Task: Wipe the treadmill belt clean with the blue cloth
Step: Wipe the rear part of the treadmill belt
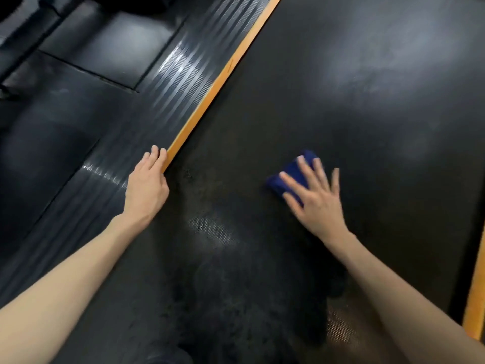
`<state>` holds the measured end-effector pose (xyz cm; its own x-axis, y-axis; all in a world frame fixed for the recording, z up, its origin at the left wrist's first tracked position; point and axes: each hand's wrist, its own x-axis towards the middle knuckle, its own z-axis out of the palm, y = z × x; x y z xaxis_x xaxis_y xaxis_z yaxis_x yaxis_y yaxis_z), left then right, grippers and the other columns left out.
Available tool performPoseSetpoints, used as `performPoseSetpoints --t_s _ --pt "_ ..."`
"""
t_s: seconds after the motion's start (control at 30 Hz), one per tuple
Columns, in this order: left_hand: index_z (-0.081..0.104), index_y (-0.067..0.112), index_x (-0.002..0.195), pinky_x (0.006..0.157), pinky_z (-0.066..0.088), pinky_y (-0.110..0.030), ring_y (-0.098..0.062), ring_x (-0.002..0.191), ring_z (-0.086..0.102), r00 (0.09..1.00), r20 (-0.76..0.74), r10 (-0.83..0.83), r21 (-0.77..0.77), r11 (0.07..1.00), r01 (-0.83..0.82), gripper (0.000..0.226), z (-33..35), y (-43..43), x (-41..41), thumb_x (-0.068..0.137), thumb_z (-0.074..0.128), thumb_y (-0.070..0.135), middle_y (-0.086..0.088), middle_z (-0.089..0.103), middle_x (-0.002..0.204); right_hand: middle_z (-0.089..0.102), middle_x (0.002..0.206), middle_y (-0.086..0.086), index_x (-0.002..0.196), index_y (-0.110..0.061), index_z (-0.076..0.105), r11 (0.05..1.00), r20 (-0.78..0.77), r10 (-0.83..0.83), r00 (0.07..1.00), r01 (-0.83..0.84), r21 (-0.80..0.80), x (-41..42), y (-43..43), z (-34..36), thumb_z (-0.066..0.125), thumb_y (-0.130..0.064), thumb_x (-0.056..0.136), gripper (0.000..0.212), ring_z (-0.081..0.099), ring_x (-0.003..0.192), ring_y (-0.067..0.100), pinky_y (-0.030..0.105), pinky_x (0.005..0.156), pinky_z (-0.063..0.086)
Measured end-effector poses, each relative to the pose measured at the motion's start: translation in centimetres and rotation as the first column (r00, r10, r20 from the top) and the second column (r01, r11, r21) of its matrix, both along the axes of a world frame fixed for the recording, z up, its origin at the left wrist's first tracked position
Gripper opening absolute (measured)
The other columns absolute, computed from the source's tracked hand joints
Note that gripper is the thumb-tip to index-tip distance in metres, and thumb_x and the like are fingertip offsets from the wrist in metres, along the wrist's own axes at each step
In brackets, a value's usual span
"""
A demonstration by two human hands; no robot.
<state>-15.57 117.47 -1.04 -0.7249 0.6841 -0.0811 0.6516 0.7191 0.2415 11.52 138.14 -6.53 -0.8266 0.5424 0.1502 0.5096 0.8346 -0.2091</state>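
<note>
The black treadmill belt (341, 88) fills the middle and right of the view, with dull grey smears on its far part. A folded blue cloth (291, 172) lies flat on the belt. My right hand (315, 193) presses down on it with straight, spread fingers, covering most of it. My left hand (148, 179) rests on the belt's left edge, its fingers laid over the orange strip (210, 93) and the ribbed side rail.
A black ribbed side rail (162, 82) runs along the left of the orange strip. Dark rubber floor tiles (52, 122) lie further left. A second orange strip (475, 290) shows at the right edge. Dark machine parts stand at the top left.
</note>
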Motion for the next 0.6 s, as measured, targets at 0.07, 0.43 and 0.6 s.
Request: performPoseSetpoints --t_s 0.07,0.43,0.6 --pt "0.036 0.015 0.144 0.109 0.031 -0.050 -0.031 0.138 0.030 0.999 0.033 -0.010 0.028 1.000 0.010 0.060 -0.2 -0.5 -1.2 0.089 0.041 -0.008 -0.004 0.030 0.152 0.036 0.150 0.008 0.134 -0.021 0.053 0.977 -0.102 -0.186 0.977 0.173 -0.122 -1.5 0.1 0.1 0.050 -0.030 0.093 0.042 0.027 0.140 0.032 0.057 0.113 0.018" --pt "0.033 0.022 0.145 0.106 0.034 -0.050 -0.027 0.140 0.027 0.991 0.114 -0.074 0.072 0.995 0.066 0.060 -0.8 -1.5 -2.4 0.092 0.041 -0.004 0.001 0.026 0.153 0.053 0.137 0.007 0.128 -0.009 0.058 0.771 -0.039 0.637 0.770 -0.633 0.069 -10.0 -10.4 0.1 0.039 -0.019 0.091 0.042 0.047 0.129 0.027 0.041 0.112 0.023" --pt "0.023 0.025 0.148 0.115 0.020 -0.045 -0.021 0.144 0.013 0.972 0.226 -0.058 0.033 0.998 0.052 0.068 0.4 -1.2 -2.6 0.091 0.038 -0.008 0.007 0.014 0.156 0.049 0.138 0.020 0.128 0.002 0.054 0.999 -0.133 -0.038 0.990 0.036 -0.018 -14.8 0.4 0.8 0.043 0.000 0.089 0.041 0.045 0.127 0.041 0.050 0.109 0.025"
